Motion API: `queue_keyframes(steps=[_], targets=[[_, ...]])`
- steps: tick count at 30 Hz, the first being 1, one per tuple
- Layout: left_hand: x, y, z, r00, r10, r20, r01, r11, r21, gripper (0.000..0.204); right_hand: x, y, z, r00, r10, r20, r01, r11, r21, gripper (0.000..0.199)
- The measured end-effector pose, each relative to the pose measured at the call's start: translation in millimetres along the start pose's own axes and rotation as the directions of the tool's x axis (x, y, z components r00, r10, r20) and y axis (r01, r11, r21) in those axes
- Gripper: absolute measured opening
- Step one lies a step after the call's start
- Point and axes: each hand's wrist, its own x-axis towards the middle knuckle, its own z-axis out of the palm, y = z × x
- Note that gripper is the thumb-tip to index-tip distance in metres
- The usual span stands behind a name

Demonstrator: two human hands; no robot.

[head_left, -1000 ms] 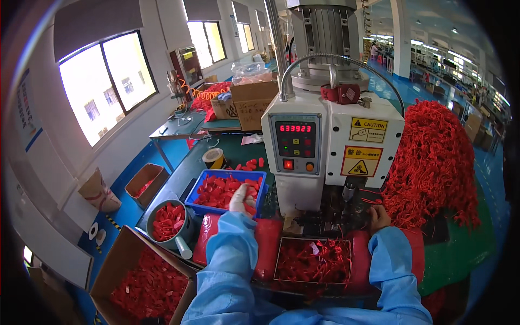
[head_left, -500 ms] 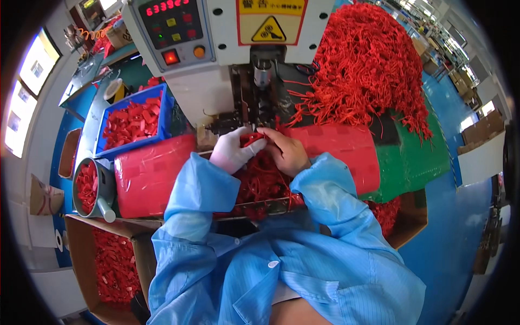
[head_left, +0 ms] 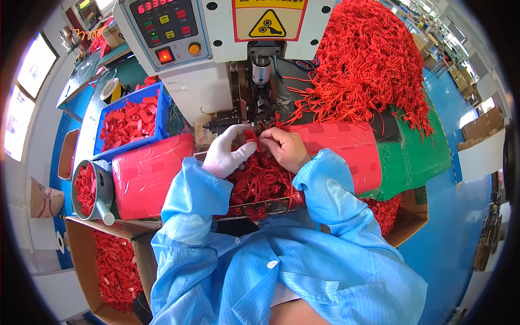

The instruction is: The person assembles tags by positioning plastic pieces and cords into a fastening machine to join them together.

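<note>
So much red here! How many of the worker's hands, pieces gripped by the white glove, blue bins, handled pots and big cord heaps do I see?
Hands: 2 (gloved left hand, bare right hand)
Red piece in the glove: 1
Blue bin: 1
Handled pot: 1
Big red cord heap: 1
Total: 6

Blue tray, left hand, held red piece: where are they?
Blue tray (head_left: 163,116), head view: right wall.
Left hand (head_left: 221,154), head view: its gloved middle.
Red piece (head_left: 251,136), head view: its visible face.
</note>
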Motion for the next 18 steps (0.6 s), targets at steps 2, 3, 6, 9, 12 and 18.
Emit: queue_keyframes(steps=[2, 3, 6, 9, 12, 18], targets=[[0.2, 3.1, 0.0, 0.999, -0.019, -0.047, 0.015, 0.997, -0.08, 0.039, 1.6, -0.4, 1.1, 0.998, 0.063, 0.031, -0.067, 0.984, 0.167, 0.026], [0.0, 4.7, 0.0, 0.997, -0.029, -0.071, 0.02, 0.993, -0.12, 0.04, 1.9, -0.8, 1.9, 0.995, 0.091, 0.05, -0.101, 0.964, 0.248, 0.026], [0.0, 5.9, -1.1, 0.996, -0.029, -0.082, 0.015, 0.986, -0.165, 0.04, 1.8, -2.1, 3.5, 0.993, 0.099, 0.068, -0.118, 0.921, 0.37, 0.028], [-0.1, 5.8, -1.6, 0.999, -0.01, -0.045, 0.002, 0.983, -0.184, 0.04, 0.8, -3.8, 5.2, 0.997, 0.056, 0.058, -0.077, 0.862, 0.502, 0.033], [-0.9, 2.0, -0.7, 0.997, 0.064, -0.053, -0.067, 0.996, -0.058, 0.037, 0.2, -2.2, 3.6, 0.997, -0.061, 0.036, 0.04, 0.905, 0.422, 0.035], [-1.8, 7.5, -0.6, 0.996, -0.038, -0.076, 0.035, 0.999, -0.041, 0.032, 5.9, 17.8, -11.7, 0.918, -0.281, -0.279, 0.256, 0.959, -0.122, 0.035]])
